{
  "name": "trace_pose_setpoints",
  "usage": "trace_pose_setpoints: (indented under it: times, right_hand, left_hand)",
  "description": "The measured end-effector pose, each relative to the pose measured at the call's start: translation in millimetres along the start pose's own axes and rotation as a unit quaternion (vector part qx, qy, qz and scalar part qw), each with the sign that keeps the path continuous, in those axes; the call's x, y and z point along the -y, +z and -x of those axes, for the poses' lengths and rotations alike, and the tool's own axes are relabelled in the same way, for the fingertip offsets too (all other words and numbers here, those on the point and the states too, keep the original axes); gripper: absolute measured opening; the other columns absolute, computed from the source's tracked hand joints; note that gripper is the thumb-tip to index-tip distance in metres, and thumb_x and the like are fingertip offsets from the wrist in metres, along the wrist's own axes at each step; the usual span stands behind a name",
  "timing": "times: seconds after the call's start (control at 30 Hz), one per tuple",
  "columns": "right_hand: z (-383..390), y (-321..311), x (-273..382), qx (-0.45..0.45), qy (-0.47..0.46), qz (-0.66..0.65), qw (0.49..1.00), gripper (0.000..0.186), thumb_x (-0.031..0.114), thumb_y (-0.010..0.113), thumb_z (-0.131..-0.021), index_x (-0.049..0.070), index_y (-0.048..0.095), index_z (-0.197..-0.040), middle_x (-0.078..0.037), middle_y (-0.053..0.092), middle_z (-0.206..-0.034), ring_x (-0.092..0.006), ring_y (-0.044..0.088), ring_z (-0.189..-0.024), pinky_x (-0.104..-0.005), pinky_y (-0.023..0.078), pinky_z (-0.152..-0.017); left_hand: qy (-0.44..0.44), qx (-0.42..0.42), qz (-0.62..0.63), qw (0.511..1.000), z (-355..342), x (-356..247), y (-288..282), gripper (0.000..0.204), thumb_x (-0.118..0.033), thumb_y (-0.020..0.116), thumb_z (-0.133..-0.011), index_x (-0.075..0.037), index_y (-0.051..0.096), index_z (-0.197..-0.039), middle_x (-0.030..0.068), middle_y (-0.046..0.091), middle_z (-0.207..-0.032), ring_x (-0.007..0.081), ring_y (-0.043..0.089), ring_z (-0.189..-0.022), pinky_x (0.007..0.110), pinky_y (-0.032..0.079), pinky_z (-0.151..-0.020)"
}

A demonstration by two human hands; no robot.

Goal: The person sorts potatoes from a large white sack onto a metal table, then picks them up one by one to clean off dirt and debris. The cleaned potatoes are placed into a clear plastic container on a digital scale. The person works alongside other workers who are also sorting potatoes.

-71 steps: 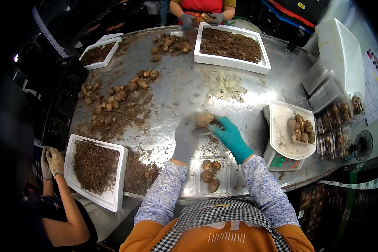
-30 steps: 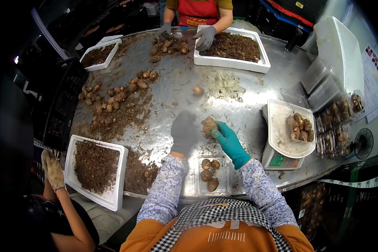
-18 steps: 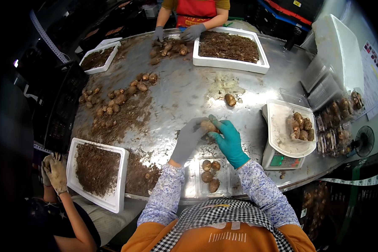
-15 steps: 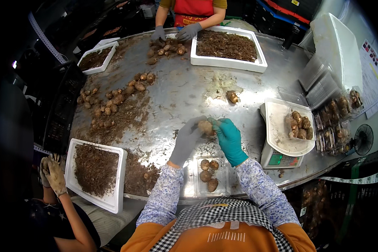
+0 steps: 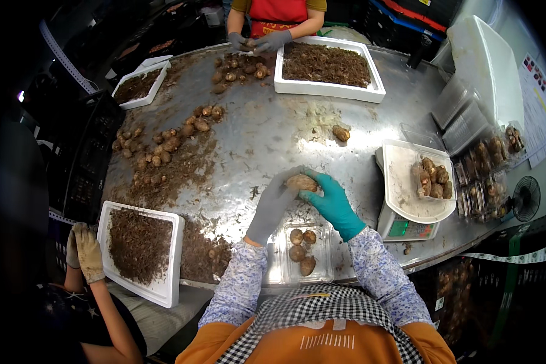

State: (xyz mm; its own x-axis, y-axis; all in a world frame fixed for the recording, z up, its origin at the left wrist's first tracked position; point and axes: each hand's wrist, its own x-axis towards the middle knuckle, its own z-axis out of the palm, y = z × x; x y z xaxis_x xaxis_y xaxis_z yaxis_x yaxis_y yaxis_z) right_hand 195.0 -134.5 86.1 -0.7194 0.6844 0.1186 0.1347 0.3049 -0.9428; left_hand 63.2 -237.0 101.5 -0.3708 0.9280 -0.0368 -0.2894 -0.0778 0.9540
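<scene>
My left hand (image 5: 272,205), in a grey glove, and my right hand (image 5: 332,203), in a teal glove, are both closed round a brown taro (image 5: 302,182) above the metal table. Below them, near the front edge, lies an open clear plastic box (image 5: 278,261) with several small taros (image 5: 296,253) in its right part. Beyond my hands, a single taro (image 5: 341,133) rests on the table. On the right stands a scale (image 5: 400,203), whose white tray bears a clear box of taros (image 5: 432,179).
White foam trays of brown scrapings (image 5: 179,261) stand at the near left, far left and far middle. Loose taros (image 5: 171,143) are heaped on the left. Across the table a gloved co-worker holds a taro (image 5: 247,44); another person's gloved hands (image 5: 86,252) show at left. Filled boxes (image 5: 482,155) are stacked right.
My right hand has turned and wrapped round the taro, its wrist slightly further right. The lone taro has shifted right. The far co-worker has lifted a taro; the left person's hands have moved.
</scene>
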Motion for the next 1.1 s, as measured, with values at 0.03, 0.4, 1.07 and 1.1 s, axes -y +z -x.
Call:
trace_pose_setpoints:
  times: [0.03, 0.4, 1.07, 1.1]
  right_hand:
    - [-0.1, -1.2, 2.0, -0.008, -0.049, 0.091, 0.995, 0.055, 0.016, 0.072, -0.075, 0.014, 0.056, -0.128, -0.01, 0.062, -0.099, -0.0252, 0.057, -0.097, -0.0373, 0.046, -0.088]
    - [18.9, -25.1, -15.7, 0.101, -0.049, 0.107, 0.988, 0.047, 0.026, 0.06, -0.088, 0.016, 0.053, -0.133, -0.009, 0.063, -0.084, -0.0258, 0.055, -0.077, -0.0374, 0.044, -0.078]
    - [4.3, -14.4, 3.4, 0.152, -0.122, 0.22, 0.956, 0.071, 0.035, 0.079, -0.067, 0.013, 0.05, -0.128, -0.016, 0.027, -0.149, -0.038, 0.031, -0.132, -0.0476, 0.029, -0.106]
    - [1.9, -7.5, 9.0, 0.142, -0.091, 0.18, 0.969, 0.088, 0.037, 0.081, -0.064, 0.015, 0.039, -0.138, -0.016, 0.018, -0.152, -0.0379, 0.024, -0.137, -0.048, 0.025, -0.109]
  left_hand:
    - [0.006, -0.026, -0.042, 0.999, -0.7, 3.8, 0.5, 0.032, -0.012, 0.055, -0.093, 0.003, 0.053, -0.122, 0.0115, 0.06, -0.113, 0.0176, 0.059, -0.1, 0.028, 0.049, -0.086]
    - [0.127, -0.279, -0.462, 0.832, -23.2, 25.7, -39.9, 0.029, -0.013, 0.056, -0.09, -0.008, 0.055, -0.118, 0.0155, 0.063, -0.104, 0.0287, 0.059, -0.103, 0.038, 0.047, -0.089]
    - [-0.008, -0.335, -0.683, 0.649, -109.6, 10.1, -195.2, 0.058, -0.033, 0.06, -0.085, -0.01, 0.043, -0.135, 0.0246, 0.037, -0.138, 0.0409, 0.033, -0.129, 0.051, 0.026, -0.106]
    - [-0.005, -0.356, -0.68, 0.641, -126.7, 0.3, -204.6, 0.06, -0.031, 0.06, -0.084, -0.009, 0.04, -0.136, 0.0254, 0.035, -0.139, 0.0416, 0.03, -0.131, 0.052, 0.025, -0.107]
